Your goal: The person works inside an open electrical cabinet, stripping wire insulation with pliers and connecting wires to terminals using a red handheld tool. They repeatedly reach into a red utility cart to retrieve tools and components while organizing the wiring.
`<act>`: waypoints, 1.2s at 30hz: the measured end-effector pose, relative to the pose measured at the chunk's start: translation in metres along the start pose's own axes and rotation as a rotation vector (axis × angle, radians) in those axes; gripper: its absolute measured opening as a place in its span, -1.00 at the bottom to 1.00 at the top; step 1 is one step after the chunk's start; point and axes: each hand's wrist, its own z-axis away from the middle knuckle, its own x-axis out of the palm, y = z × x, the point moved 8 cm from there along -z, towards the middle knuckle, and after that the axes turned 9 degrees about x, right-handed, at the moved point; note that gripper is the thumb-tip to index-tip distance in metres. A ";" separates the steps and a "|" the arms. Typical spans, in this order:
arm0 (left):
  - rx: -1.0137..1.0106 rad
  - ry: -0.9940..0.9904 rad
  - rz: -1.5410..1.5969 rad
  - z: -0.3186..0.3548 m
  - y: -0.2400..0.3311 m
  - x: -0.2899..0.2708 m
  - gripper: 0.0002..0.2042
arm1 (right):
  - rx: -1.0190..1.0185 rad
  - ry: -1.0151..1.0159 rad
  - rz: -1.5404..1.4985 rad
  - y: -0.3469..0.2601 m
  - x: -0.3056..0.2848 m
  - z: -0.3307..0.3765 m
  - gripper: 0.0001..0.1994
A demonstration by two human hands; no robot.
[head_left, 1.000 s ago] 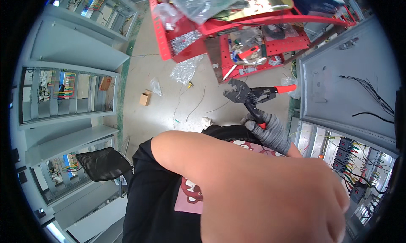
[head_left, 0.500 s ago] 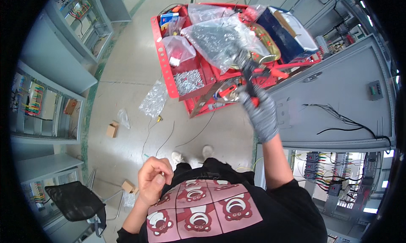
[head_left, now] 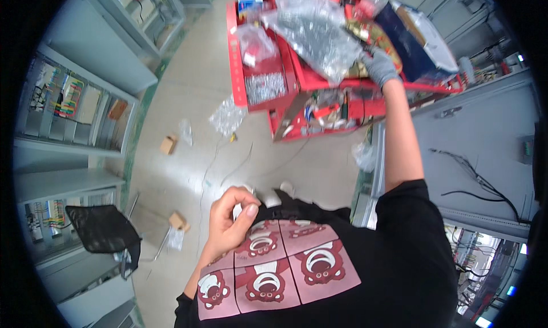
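Note:
My right hand (head_left: 379, 66), in a grey glove, reaches over the top of a red tool cart (head_left: 290, 71). Its fingers are closed round a dark hand tool (head_left: 363, 44), mostly hidden, whose kind I cannot make out. Beside the fingers lie a large clear plastic bag (head_left: 319, 37) and a camouflage-patterned pouch (head_left: 390, 47). In front of my shirt is my bare left hand (head_left: 231, 218), its fingers curled toward the thumb. Whatever those fingers hold, if anything, does not show.
Small metal parts (head_left: 265, 88) fill a cart compartment. A blue box (head_left: 412, 45) stands at the cart's right. Open grey cabinets line both sides, with a cabinet door (head_left: 479, 139) at right. Loose wires, a plastic bag (head_left: 227, 117) and a small carton (head_left: 168, 145) litter the floor near a black chair (head_left: 103, 228).
My right hand has moved up and away from me, carrying the dark tool from the cart's near edge to its top. My left hand has shifted slightly right and up, still curled.

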 end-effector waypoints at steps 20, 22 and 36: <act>-0.015 -0.951 -0.467 0.003 -0.095 0.067 -0.95 | 0.888 0.536 -0.581 0.169 -0.011 0.482 -0.74; 0.038 -1.145 -0.530 0.015 -0.107 0.083 -0.95 | 1.028 0.469 -0.532 0.153 0.063 0.592 -0.83; 0.392 -2.010 -0.557 0.228 -0.106 0.291 -0.87 | 1.977 0.037 -1.193 -0.031 0.312 0.986 -0.62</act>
